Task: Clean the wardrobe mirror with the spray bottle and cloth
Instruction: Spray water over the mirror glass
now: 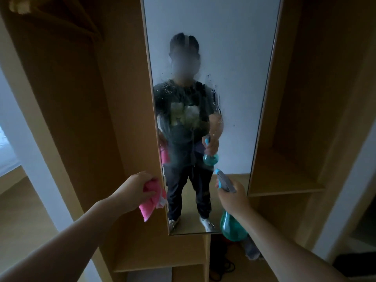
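Mirror [234, 58], tall and upright, is wetted mid-height; cloth [151, 197], bunched in left hand [133, 189], is held beside its left edge, bottle [232, 224] gripped by right hand [234, 195].

Both arms are held out front, left hand [132, 190] clenched on cloth [150, 203], right hand [234, 198] wrapped round spray bottle [232, 226].

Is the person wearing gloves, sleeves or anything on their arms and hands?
No gloves on the left hand or right hand; left forearm and right forearm show no sleeve, watch or bracelet. The mirror reflects a dark short-sleeved T-shirt.
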A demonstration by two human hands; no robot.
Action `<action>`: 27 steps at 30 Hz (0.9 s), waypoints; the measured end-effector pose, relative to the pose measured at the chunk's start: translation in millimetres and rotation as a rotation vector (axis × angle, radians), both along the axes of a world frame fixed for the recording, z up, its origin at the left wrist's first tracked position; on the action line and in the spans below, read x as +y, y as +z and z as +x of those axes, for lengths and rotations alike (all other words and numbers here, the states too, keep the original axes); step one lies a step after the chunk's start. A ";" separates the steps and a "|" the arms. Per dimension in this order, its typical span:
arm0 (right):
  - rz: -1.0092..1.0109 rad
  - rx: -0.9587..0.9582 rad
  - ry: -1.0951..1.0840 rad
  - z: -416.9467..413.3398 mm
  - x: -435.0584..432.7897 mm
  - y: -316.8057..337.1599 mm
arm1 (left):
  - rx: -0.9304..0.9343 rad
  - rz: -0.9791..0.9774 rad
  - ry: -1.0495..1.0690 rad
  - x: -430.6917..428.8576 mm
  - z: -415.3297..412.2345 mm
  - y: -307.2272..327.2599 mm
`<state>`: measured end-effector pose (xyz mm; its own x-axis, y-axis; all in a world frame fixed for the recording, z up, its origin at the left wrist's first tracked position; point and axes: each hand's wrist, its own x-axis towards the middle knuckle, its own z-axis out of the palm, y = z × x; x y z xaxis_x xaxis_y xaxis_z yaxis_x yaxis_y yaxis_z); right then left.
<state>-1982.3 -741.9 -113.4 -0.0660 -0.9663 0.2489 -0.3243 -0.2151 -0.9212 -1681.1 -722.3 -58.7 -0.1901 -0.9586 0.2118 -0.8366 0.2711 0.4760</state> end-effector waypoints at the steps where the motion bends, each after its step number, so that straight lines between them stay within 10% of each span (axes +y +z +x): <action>1: 0.000 0.012 -0.003 -3.4 -0.1 -1.1 | 0.002 0.001 -0.004 -0.9 -3.2 1.0; 27: 0.123 -0.023 -0.186 -86.5 3.3 -22.7 | -0.038 0.007 -0.123 -8.0 -63.2 -12.8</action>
<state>-2068.9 -738.6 -136.1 -0.2503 -0.9600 0.1259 -0.3268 -0.0386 -0.9443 -1744.2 -730.3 -71.5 -0.3140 -0.9291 0.1955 -0.8148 0.3694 0.4468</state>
